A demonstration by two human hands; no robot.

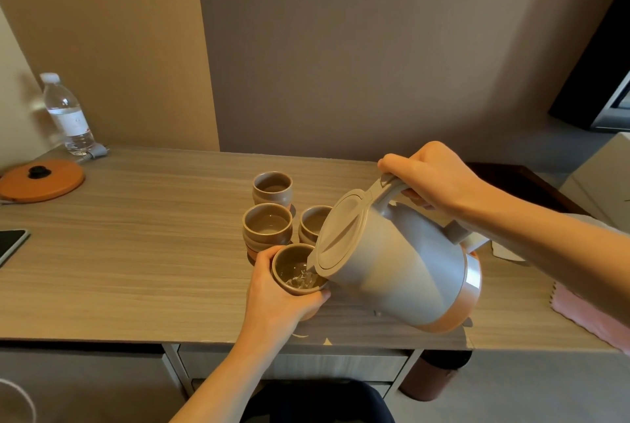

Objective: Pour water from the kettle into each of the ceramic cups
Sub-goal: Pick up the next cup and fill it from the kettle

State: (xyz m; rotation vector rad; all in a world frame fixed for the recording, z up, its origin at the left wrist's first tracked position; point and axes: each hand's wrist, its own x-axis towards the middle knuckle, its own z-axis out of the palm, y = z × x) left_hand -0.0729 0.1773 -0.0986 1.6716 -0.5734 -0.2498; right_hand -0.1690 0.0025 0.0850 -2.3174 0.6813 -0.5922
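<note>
The pour is under way. The right hand [433, 177] is closed round the handle of the grey kettle [402, 272], which is held clear of the surface [136, 252] and tipped toward 9 o'clock. Its spout sits just over the rim of the nearest cup [288, 264]. The left hand [276, 296] grips that cup from its 7 o'clock side, with the fingers wrapped round the wall. Water is splashing in the bottom of the cup, so I judge it only partly full.

The four cups stand in a tight cluster at the middle of the surface, and the one being filled is at 6 o'clock. The left cup [267, 228], at 9 o'clock, shows a flat sheen inside and looks already filled. The far cup [272, 187], at 12 o'clock, may hold water too (its inside is too dim to be sure). The right cup [312, 223], at 3 o'clock, is half hidden behind the kettle lid, so I cannot tell what is in it.

My estimate is that the task is somewhere past the middle. One cup is filling, at least one seems done, and the far and right cups need checking and probably topping up.

Off at 10 o'clock lie an orange kettle base [41, 180] and a water bottle [68, 116].
</note>
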